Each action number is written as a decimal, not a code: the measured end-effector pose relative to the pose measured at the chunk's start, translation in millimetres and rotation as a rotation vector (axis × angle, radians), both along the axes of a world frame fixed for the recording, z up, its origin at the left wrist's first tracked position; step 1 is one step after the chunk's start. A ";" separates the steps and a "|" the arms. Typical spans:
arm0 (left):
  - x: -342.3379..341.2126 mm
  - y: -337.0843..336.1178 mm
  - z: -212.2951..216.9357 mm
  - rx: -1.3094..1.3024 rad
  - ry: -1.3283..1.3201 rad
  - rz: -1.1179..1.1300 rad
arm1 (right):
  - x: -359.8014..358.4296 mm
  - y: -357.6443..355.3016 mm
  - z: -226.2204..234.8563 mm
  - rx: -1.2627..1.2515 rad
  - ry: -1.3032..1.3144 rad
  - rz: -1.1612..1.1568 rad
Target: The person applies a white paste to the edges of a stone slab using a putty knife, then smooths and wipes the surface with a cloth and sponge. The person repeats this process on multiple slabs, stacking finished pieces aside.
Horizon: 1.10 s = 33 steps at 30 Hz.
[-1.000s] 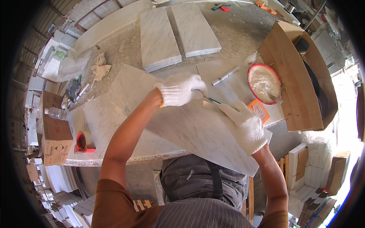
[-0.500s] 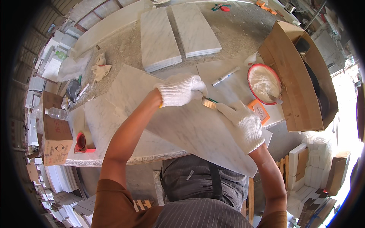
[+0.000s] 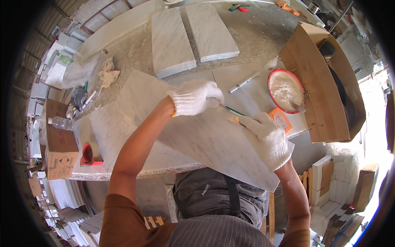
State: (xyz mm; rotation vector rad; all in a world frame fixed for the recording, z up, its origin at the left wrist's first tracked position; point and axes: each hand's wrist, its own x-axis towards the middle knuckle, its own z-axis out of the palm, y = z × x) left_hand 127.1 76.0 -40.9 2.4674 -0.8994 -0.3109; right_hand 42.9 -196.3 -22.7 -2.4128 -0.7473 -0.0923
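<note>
My left hand, in a white knit glove, is closed over the marble slab. From its fingertips a thin green stick-like piece points toward my other hand. My right hand, gloved the same way, is closed on a flat tool with a tan, shiny blade; its handle is hidden in the palm. The blade lies just below the green piece, a little apart from my left fingertips. The slab lies at an angle, its near corner jutting past the table edge toward my lap.
A red-rimmed bowl of white paste with a putty knife stands right, beside an orange box, a marker and an open carton. Two stacks of marble tiles lie beyond. A tape roll sits left.
My right hand has drawn back slightly, right and toward me, taking the blade away from my left fingertips. More of the green piece shows. My left hand has hardly moved.
</note>
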 end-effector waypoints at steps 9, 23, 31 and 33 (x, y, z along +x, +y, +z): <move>-1.5 -1.5 -0.1 0.016 0.032 0.048 | 2.6 1.8 -0.9 -0.042 0.039 -0.048; -2.0 -6.3 6.5 0.021 0.054 0.058 | 3.6 4.4 -5.5 0.008 0.011 -0.058; -3.1 -5.8 3.8 0.017 0.017 0.069 | -8.0 -49.3 -5.8 0.076 0.096 -0.249; -6.3 -7.2 9.2 0.019 0.036 0.095 | -3.6 -65.3 -0.5 0.071 0.080 -0.335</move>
